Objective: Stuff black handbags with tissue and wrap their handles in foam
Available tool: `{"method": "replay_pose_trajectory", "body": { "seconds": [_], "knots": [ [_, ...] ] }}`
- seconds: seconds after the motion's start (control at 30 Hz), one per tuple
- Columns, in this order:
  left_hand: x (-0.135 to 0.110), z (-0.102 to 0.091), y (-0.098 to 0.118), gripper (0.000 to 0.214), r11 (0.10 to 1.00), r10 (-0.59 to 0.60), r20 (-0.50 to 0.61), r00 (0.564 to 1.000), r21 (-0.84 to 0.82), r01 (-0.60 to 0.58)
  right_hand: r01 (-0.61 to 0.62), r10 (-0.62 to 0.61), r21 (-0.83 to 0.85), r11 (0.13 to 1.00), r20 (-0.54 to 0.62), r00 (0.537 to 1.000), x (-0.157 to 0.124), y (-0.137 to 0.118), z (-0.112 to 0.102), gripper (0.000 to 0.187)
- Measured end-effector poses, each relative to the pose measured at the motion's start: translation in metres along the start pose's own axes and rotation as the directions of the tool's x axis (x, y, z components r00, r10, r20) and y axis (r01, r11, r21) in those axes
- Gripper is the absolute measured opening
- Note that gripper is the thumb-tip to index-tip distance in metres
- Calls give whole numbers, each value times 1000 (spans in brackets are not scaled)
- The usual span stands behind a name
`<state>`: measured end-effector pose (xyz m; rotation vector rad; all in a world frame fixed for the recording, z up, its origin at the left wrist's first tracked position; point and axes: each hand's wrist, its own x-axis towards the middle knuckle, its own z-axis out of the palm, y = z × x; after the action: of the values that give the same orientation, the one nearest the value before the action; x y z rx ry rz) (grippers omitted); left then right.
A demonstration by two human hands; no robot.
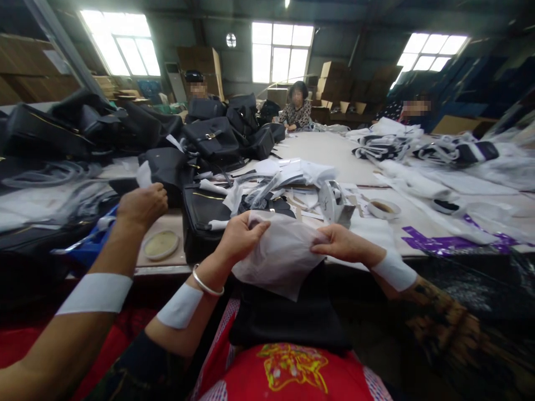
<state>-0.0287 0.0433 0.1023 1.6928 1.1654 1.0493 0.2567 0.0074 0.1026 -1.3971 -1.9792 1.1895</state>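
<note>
My left hand (241,236), with a bangle at the wrist, pinches the upper left edge of a thin, translucent white wrapping sheet (280,256). The opposite edge is pinched between the thumb and fingers of my right hand (345,243). Stretched between both hands, the sheet hangs crumpled at its lower end. Below it, a black leather-like piece (288,326) lies on my lap over a red apron; its upper part is hidden by the sheet. Just beyond my left hand stands a black bag (204,214) with a gold zip.
A co-worker's hand (144,205) at left holds a white scrap. Black bags (213,136) are piled behind. On the table (321,147) lie a tape dispenser (334,203), tape rolls (383,209), paper scraps and purple film (449,240). Several people sit farther back.
</note>
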Motion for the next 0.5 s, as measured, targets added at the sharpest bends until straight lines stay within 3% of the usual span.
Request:
{"method": "replay_pose_trajectory", "body": {
  "seconds": [0.13, 0.27, 0.37, 0.43, 0.5],
  "knots": [
    [2, -1, -24, 23, 996, -81, -15, 997, -21, 81, -27, 87, 213, 977, -275, 958, 4, 23, 6, 25],
    [15, 1, -47, 20, 949, 43, -136, 990, 314, 2, -52, 151, 180, 982, -592, 792, 28, 45, 21, 31],
    [18, 3, -49, 30, 808, 150, -194, 969, 590, -7, -74, 115, 89, 993, -693, 711, 42, 62, 29, 33],
    [12, 5, -35, 42, 682, 279, -214, 936, 730, -36, -91, 87, 32, 995, -712, 697, 46, 69, 31, 31],
    [2, 10, -13, 42, 566, 459, -139, 878, 807, -168, -109, 57, -27, 994, -713, 699, 46, 71, 31, 31]
  ]
}}
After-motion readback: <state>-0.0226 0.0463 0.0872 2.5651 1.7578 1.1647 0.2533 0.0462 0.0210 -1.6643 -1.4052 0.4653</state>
